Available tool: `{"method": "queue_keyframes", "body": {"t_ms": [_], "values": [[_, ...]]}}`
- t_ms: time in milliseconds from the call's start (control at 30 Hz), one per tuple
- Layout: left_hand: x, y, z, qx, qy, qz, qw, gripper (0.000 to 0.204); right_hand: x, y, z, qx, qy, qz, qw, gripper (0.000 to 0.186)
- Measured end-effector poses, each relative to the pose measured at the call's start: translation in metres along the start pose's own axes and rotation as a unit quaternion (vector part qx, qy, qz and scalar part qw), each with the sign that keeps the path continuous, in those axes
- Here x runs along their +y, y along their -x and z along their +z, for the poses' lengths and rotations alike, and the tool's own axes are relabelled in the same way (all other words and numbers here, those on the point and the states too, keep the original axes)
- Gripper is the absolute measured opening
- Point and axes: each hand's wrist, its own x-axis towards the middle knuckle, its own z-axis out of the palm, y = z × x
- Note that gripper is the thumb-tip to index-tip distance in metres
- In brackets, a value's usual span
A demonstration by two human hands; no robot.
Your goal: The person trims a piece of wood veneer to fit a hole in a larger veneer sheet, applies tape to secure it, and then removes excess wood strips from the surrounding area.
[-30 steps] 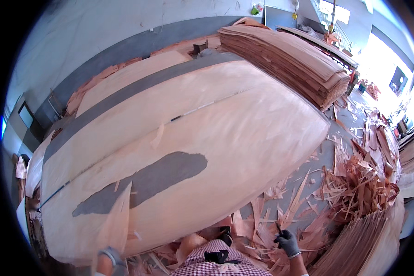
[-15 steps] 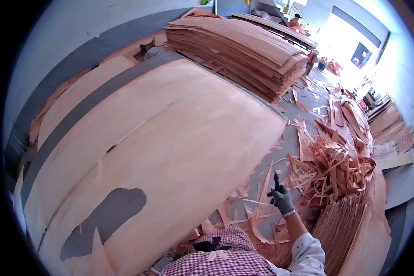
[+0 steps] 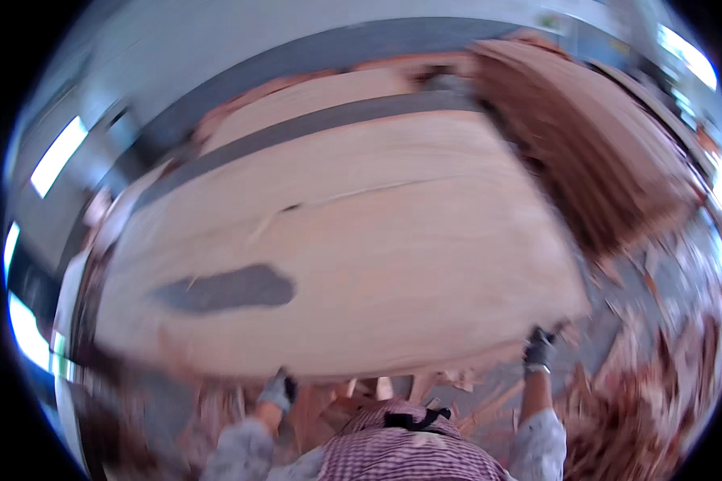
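A broad pale wood veneer sheet (image 3: 393,264) lies flat in front of me, with a ragged-edged grey patch (image 3: 245,289) near its left front. A narrow slit with a dark spot runs across its middle. My left hand (image 3: 277,393), in a grey glove, is at the sheet's front edge, its fingers smeared by motion. Near the front right corner is my gloved right hand (image 3: 540,353), apparently closed, a dark tip showing at its top. What it holds is too blurred to make out.
A thick stack of reddish veneer (image 3: 586,136) stands at the back right. Torn veneer scraps (image 3: 642,401) cover the floor on the right, and more lie by my checked apron (image 3: 409,445). Another pale sheet (image 3: 313,100) lies beyond a grey strip along the wall.
The view has swung left. My right hand, which held up a short dark tool over the scraps, is now at the sheet's corner. My left hand has come into view at the front edge.
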Motion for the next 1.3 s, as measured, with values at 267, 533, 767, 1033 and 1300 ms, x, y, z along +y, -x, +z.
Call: {"method": "queue_keyframes", "body": {"t_ms": [267, 533, 767, 1033, 1300], "values": [[-0.007, 0.043, 0.055, 0.121, -0.11, 0.097, 0.982, 0.029, 0.006, -0.024, -0.044, -0.024, -0.022, -0.07, 0.997, 0.015], [-0.032, 0.057, 0.035, 0.08, -0.052, 0.068, 0.993, 0.031, 0.007, -0.008, -0.062, -0.035, -0.034, -0.046, 0.998, 0.02], [-0.026, 0.104, 0.1, 0.0, -0.444, 0.334, 0.832, 0.035, 0.012, 0.033, -0.103, 0.011, 0.057, 0.005, 0.998, 0.012], [0.048, 0.076, 0.36, -0.17, -0.576, 0.666, 0.442, 0.016, -0.168, -0.075, -0.113, -0.081, 0.176, -0.187, 0.963, 0.007], [0.037, -0.014, 0.604, -0.161, -0.638, 0.64, 0.397, 0.031, -0.303, -0.175, 0.078, -0.259, 0.345, -0.241, 0.869, 0.014]]}}
